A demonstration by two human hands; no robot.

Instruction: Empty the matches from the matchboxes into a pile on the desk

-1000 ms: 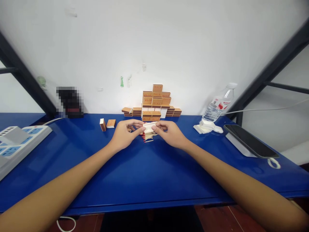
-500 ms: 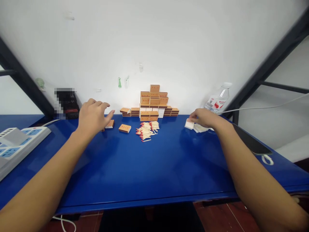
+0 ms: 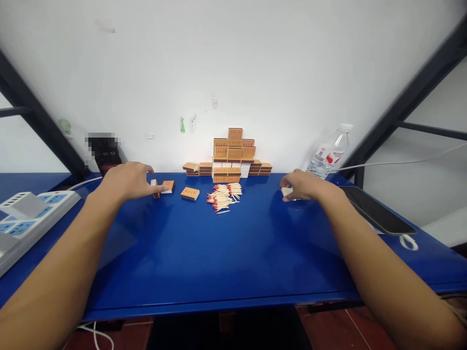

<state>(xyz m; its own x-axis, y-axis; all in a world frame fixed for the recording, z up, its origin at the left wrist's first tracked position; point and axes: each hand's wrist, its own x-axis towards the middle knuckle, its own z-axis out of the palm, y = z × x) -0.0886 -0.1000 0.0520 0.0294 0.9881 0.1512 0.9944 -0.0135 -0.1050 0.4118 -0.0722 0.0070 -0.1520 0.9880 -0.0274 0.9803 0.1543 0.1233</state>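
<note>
My left hand [image 3: 126,181] is open over the left side of the blue table, thumb stretched out and apart from the fingers. Just by it a matchbox [image 3: 156,194] stands on its narrow side, and another matchbox [image 3: 169,184] lies flat close to the thumb tip. On the right, my right hand [image 3: 303,183] has thumb and forefinger closed around a small white box [image 3: 287,191], probably a matchbox tray, partly hidden by the fingers. Between the hands lie a loose matchbox [image 3: 190,193] and a heap of red-tipped matches [image 3: 223,197].
Against the wall rises a stepped stack of matchboxes [image 3: 234,153]. A plastic bottle [image 3: 330,151] leans at the back right, with a dark phone [image 3: 379,211] nearer. A power strip [image 3: 40,214] lies on the left of the blue table [image 3: 226,262], and a dark device [image 3: 107,155] stands behind.
My left hand has lowered and moved left, uncovering the upright matchbox. My right thumb and forefinger have shifted from the white box's top to around it.
</note>
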